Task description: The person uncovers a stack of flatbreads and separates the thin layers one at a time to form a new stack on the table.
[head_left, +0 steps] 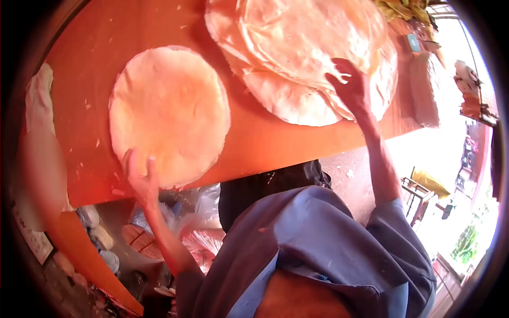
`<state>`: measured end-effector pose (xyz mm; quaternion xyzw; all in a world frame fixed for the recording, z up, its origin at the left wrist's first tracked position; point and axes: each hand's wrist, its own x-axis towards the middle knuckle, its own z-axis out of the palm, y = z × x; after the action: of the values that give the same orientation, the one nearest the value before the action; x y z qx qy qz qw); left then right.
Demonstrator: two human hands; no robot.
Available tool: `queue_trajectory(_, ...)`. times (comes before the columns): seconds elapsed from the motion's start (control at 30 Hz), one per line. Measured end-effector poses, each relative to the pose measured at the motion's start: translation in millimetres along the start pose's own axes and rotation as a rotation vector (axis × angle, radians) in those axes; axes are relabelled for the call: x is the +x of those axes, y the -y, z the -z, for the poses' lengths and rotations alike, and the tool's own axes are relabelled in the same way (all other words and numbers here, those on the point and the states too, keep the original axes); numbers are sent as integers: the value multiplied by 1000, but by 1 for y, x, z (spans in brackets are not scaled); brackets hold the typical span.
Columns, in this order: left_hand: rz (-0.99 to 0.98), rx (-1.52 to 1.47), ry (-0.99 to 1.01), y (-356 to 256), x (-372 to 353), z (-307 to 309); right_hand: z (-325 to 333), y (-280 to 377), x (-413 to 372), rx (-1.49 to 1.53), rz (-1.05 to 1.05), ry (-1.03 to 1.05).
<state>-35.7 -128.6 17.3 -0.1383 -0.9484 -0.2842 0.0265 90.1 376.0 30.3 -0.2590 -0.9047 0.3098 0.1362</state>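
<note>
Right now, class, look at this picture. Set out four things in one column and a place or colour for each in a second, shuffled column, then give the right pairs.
Things:
1 left hand
2 right hand
3 table
4 cloth

Places and colours:
a orange
b pale, at the table's left edge
c on the big pile of flatbreads
d at the near edge of the separate round flatbread

Pairs: 1-d, 2-c, 3-a, 4-b.

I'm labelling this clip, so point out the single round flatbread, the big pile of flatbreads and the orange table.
round flatbread (169, 111): head view, middle of its top face.
pile of flatbreads (297, 42): head view, top sheet's middle.
orange table (85, 63): head view, bare surface left of the flatbread.
</note>
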Motion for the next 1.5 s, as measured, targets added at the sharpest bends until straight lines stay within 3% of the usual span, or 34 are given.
queue_trajectory(0.13, -121, 218, 178, -2, -6, -37, 45, -28, 14, -307, -93, 34)
queue_trajectory(0.23, -11, 184, 179, -1, -1, -36, 33, -28, 10, -409, 307, 220)
queue_trajectory(0.37, -34, 120, -3, -94, 3, -41, -6, -30, 10, -311, 579, 43)
queue_trajectory(0.5, -102, -228, 29, -175, -6, -73, 5, -36, 22, -214, 700, -42)
queue_trajectory(0.6, 178, -637, 185, -218, -22, -111, 6, -40, 30, -198, 669, -89)
queue_trajectory(0.73, 402, -1134, 435, -255, -28, -161, 9, -59, 49, -159, 823, -44)
queue_trajectory(0.77, 461, -1228, 483, -263, -24, -169, 25, -52, 61, -137, 865, -119)
queue_trajectory(0.83, 517, -1324, 529, -277, -15, -182, 54, -31, 70, -168, 800, -120)
queue_trajectory(0.9, 625, -1757, 555, -290, -2, -191, 64, -22, 60, -208, 837, -104)
queue_trajectory(1.03, 590, -2000, 427, -308, 18, -212, 52, -32, 23, -138, 794, 46)
queue_trajectory(1.13, 552, -1860, 343, -306, 18, -230, 49, -39, 10, -89, 682, 181)
queue_trajectory(1.2, 538, -1877, 343, -313, 18, -222, 51, -32, 10, 206, 543, 234)
queue_trajectory(1.23, 520, -1905, 315, -316, 16, -217, 51, -32, 10, 353, 353, 315)
queue_trajectory(1.33, 438, -1927, 311, -325, 18, -208, 49, -20, 19, 276, 420, 232)
queue_trajectory(1.5, 376, -1931, 359, -332, 21, -205, 64, -19, 30, 383, 252, 353)
